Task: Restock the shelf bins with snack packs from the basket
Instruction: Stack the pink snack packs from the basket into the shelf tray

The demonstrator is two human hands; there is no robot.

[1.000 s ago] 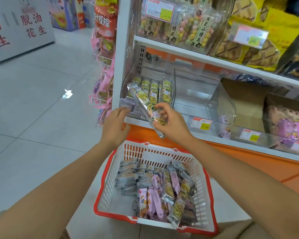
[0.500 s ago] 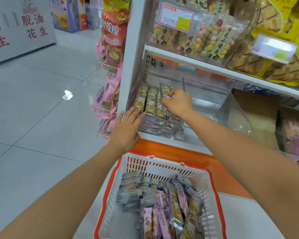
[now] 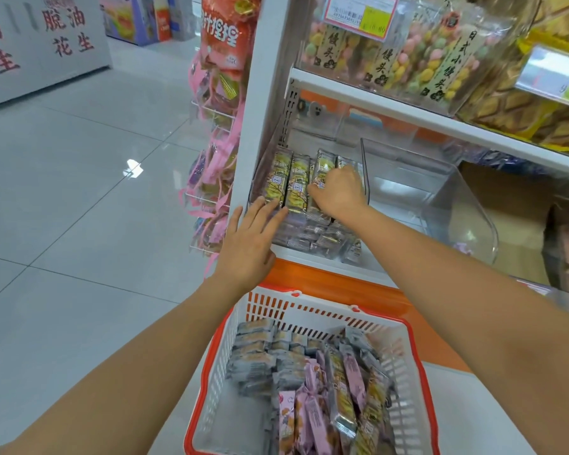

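Note:
A clear shelf bin [image 3: 260, 178] at the shelf's left end holds a row of yellow-and-silver snack packs [image 3: 298, 183] standing on grey packs. My right hand [image 3: 337, 193] reaches into the bin, its fingers curled on the right-hand packs of the row. My left hand [image 3: 248, 239] lies flat with straight fingers against the bin's front edge, touching the leftmost packs. Below stands the red-and-white basket [image 3: 404, 362], with grey, pink and yellow snack packs [image 3: 312, 382] inside.
An empty clear bin [image 3: 440, 205] sits to the right of the filled one. The upper shelf [image 3: 408, 110] carries bags of coloured snacks and price tags. Pink hanging packets [image 3: 214, 165] on a wire rack flank the shelf's left side. Grey tiled floor spreads to the left.
My right hand carried the snack pack from in front of the bin into the row. My left hand rose to the bin's front with fingers straightened. The camera moved closer.

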